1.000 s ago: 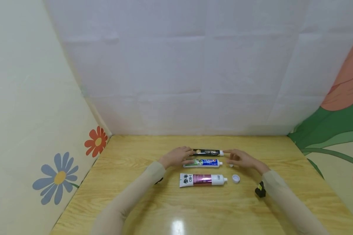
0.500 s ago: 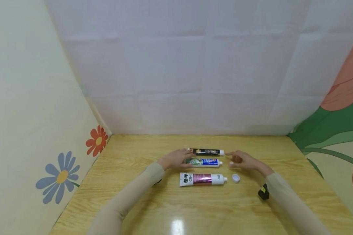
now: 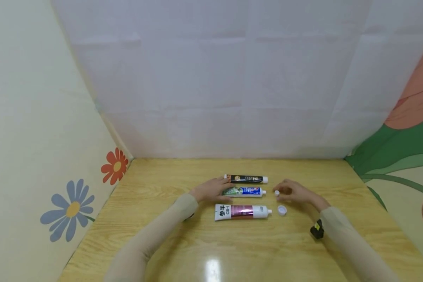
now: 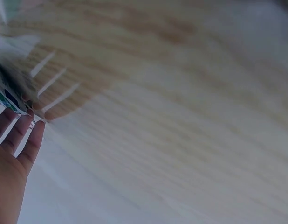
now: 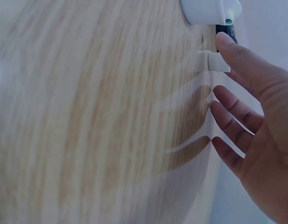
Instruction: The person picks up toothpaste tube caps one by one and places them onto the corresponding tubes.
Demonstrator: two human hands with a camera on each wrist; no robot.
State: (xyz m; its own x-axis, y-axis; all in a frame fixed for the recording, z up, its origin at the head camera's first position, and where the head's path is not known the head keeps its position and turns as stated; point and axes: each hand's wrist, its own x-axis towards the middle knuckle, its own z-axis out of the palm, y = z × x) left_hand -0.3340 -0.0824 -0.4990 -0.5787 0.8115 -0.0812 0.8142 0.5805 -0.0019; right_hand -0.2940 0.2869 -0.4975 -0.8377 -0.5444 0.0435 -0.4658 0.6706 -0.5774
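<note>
In the head view three toothpaste tubes lie in a row: a black one [image 3: 246, 179], a blue-and-green one [image 3: 250, 191] and a white-and-pink one [image 3: 242, 212]. My left hand [image 3: 214, 190] reaches over the tail of the blue-and-green tube, thumb on its near side; the left wrist view shows fingertips [image 4: 39, 128] at the tube's end. By a small white cap [image 3: 277, 193], my right hand [image 3: 296, 192] has thumb and index finger on either side. In the right wrist view that cap [image 5: 218, 62] stands on the table, the thumb apart from it.
A larger white cap [image 3: 282, 210] lies beside the white-and-pink tube's bare nozzle. The black tube has a white cap on its end. A pale sheet [image 3: 211, 98] hangs behind the wooden table [image 3: 162, 243], with painted walls at both sides.
My right hand has drawn back from the black tube's cap end toward the small white cap. The left hand has come off the black tube and sits over the blue-and-green one.
</note>
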